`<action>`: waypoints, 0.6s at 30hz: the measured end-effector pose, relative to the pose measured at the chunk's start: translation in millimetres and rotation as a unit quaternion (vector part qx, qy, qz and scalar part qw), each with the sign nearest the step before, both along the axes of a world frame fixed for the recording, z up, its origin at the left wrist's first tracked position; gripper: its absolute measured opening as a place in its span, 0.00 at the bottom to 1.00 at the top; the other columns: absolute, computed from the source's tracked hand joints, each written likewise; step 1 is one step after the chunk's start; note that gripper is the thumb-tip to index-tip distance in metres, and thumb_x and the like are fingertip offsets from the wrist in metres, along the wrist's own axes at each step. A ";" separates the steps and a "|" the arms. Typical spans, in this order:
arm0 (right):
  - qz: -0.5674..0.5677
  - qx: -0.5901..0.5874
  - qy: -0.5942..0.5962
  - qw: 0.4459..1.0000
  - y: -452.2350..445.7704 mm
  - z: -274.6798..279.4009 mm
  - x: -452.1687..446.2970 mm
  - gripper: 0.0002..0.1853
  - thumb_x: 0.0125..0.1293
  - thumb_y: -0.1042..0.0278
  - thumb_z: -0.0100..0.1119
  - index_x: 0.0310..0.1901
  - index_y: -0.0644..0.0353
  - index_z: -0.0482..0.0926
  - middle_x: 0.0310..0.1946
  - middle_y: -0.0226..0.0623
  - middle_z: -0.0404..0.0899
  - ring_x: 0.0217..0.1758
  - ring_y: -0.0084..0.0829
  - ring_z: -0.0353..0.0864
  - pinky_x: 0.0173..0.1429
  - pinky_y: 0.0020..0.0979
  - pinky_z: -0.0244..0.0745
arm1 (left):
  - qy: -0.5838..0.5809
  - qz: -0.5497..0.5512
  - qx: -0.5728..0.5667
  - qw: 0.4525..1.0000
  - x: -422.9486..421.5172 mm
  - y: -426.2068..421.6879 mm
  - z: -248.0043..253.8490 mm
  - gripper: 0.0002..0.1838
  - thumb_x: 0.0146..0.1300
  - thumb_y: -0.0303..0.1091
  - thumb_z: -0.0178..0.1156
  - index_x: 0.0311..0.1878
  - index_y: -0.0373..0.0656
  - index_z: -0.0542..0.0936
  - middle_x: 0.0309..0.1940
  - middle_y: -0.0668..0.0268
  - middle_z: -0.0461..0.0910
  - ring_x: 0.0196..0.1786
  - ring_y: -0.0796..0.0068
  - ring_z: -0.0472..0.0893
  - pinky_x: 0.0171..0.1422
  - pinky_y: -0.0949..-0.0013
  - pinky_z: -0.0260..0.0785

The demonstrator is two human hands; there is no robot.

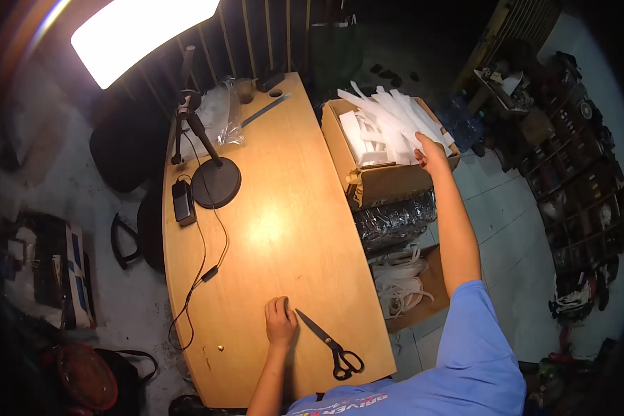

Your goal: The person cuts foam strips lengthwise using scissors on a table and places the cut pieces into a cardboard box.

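Over the right edge of the cardboard box (pixel 388 182), my right hand (pixel 431 152) is at the white strips (pixel 388 125) heaped inside. Its thumb and fingers are apart at the strips, and I see none lifted clear of the heap. My left hand (pixel 279 321) rests on the near part of the wooden table (pixel 312 243), fingers curled together. Whether something small is under those fingertips is hidden. Just right of it lies a pair of black-handled scissors (pixel 331 343), the blades pointing towards that hand.
A lamp stand with a round black base (pixel 216 183), a black power adapter (pixel 183 202) and its cable take up the table's left side. Farther back are a clear plastic bag (pixel 222 114) and a ruler-like strip (pixel 265 109). Below the box sits a black-wrapped bundle (pixel 395 222).
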State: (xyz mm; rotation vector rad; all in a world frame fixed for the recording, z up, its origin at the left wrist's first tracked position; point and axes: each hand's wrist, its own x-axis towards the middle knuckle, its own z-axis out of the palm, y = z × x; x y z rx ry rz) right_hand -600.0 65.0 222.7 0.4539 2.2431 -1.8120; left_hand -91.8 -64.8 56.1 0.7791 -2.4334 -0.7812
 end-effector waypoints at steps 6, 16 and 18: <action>0.026 0.057 0.042 0.997 11.8 -2.0 5.5 0.29 0.52 0.39 0.68 0.33 0.61 0.77 0.21 0.32 0.75 0.18 0.21 0.70 0.20 0.24 0.60 | -0.001 -0.002 0.007 1.000 0.9 1.3 -1.2 0.19 0.50 0.19 0.53 0.48 0.36 0.74 0.44 0.51 0.73 0.50 0.49 0.72 0.55 0.57 0.68; -0.015 0.157 0.219 0.963 45.7 -20.4 17.3 0.30 0.56 0.41 0.61 0.32 0.70 0.82 0.34 0.49 0.83 0.39 0.42 0.83 0.43 0.36 0.75 | -0.004 0.000 0.003 1.000 1.0 1.2 -4.5 0.17 0.52 0.18 0.52 0.48 0.36 0.74 0.44 0.51 0.72 0.50 0.50 0.72 0.55 0.56 0.68; -0.002 0.228 0.237 0.944 80.8 -38.9 28.8 0.29 0.58 0.41 0.55 0.38 0.67 0.82 0.41 0.54 0.82 0.49 0.52 0.79 0.54 0.43 0.71 | -0.011 -0.010 -0.018 1.000 2.1 -0.3 -8.9 0.16 0.53 0.18 0.51 0.48 0.36 0.74 0.44 0.51 0.72 0.49 0.51 0.73 0.55 0.57 0.68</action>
